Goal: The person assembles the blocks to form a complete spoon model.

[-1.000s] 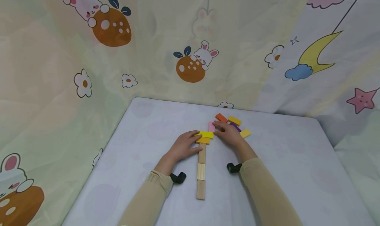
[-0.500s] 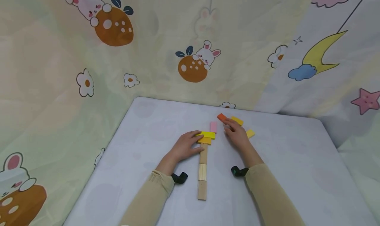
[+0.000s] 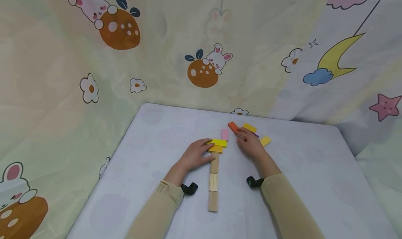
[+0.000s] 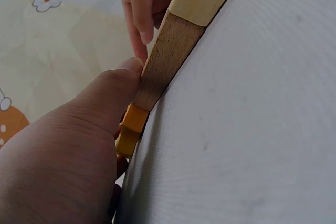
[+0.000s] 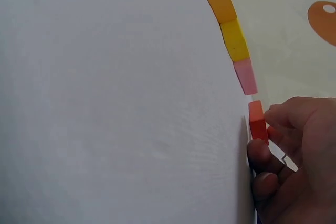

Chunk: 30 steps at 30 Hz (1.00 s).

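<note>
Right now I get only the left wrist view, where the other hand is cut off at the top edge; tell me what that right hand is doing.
Observer: The right hand pinches an orange-red block.
Operator: Report what sits past the yellow block in the row.
Observer: A pink block, beyond the yellow block's right end in the head view.
Operator: Now name something loose to the right of the right hand.
Observer: A pale yellow block lies there on the table, seen in the head view.
</note>
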Tool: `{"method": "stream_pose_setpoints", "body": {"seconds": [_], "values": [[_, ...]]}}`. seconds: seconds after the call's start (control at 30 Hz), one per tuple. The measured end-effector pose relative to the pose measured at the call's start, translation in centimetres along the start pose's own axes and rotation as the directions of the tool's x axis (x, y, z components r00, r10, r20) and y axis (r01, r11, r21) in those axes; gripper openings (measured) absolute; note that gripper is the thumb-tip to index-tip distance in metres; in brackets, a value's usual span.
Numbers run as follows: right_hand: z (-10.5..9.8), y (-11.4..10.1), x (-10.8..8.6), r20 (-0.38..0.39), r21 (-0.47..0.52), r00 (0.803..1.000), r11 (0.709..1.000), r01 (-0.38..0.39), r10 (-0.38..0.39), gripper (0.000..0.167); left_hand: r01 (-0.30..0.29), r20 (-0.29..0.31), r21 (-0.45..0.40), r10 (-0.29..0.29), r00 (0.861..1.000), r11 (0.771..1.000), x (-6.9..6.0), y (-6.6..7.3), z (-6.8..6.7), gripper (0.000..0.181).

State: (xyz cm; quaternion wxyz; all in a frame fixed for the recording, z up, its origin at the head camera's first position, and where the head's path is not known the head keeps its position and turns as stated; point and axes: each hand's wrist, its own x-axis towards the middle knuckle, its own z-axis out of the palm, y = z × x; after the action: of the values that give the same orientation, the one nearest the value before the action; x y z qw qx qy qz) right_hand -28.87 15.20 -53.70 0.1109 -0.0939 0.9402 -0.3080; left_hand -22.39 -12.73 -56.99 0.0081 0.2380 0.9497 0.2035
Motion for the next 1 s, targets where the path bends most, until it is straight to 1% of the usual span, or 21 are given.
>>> {"method": "stream_pose_setpoints", "body": {"seconds": [0.13, 0.2, 0.37, 0.5, 0.57, 0.7, 0.77, 0.87, 1.0], "values": [[0.3, -0.2, -0.4, 0.003, 0.013, 0.999, 0.999, 0.033, -0.033, 0.041, 0.003, -0.005, 0.004, -0.003, 1.0, 1.0, 0.0, 0.1, 0.0, 0.065], [0.5, -0.2, -0.5, 0.009, 0.03, 0.999, 0.999, 0.033, -0.033, 0.042, 0.008, -0.003, 0.004, -0.008, 1.0, 1.0, -0.1, 0.1, 0.0, 0.065], [0.4, 0.0, -0.4, 0.008, 0.064, 1.0, 0.998, 0.003, -0.003, 0.043, 0.011, 0.001, 0.004, -0.011, 1.0, 1.0, -0.1, 0.2, 0.0, 0.065], [-0.1, 0.2, 0.2, -0.01, 0.069, 1.0, 0.997, -0.024, 0.025, 0.051, 0.01, 0.002, 0.007, -0.01, 1.0, 1.0, 0.0, 0.2, 0.0, 0.065], [-0.4, 0.3, 0.8, 0.003, 0.071, 0.999, 0.997, -0.034, 0.034, 0.057, 0.008, 0.001, 0.005, -0.008, 1.0, 1.0, -0.1, 0.2, -0.1, 0.065], [-1.1, 0.4, 2.1, 0.059, 0.066, 0.998, 0.997, -0.03, 0.026, 0.067, 0.01, 0.003, -0.004, -0.01, 1.0, 1.0, -0.1, 0.3, -0.2, 0.065], [-1.2, 0.3, 2.7, 0.083, 0.049, 0.996, 0.999, -0.016, 0.012, 0.07, 0.013, 0.004, -0.007, -0.013, 1.0, 1.0, -0.1, 0.3, -0.2, 0.065], [-1.4, 0.3, 3.5, 0.113, 0.016, 0.994, 1.0, 0.0, -0.001, 0.073, 0.014, 0.0, -0.011, -0.014, 1.0, 1.0, -0.1, 0.2, -0.1, 0.065], [-1.5, 0.3, 3.9, 0.138, 0.01, 0.99, 1.0, 0.006, -0.007, 0.072, 0.011, -0.006, -0.009, -0.011, 1.0, 1.0, -0.1, 0.2, 0.0, 0.065]]}}
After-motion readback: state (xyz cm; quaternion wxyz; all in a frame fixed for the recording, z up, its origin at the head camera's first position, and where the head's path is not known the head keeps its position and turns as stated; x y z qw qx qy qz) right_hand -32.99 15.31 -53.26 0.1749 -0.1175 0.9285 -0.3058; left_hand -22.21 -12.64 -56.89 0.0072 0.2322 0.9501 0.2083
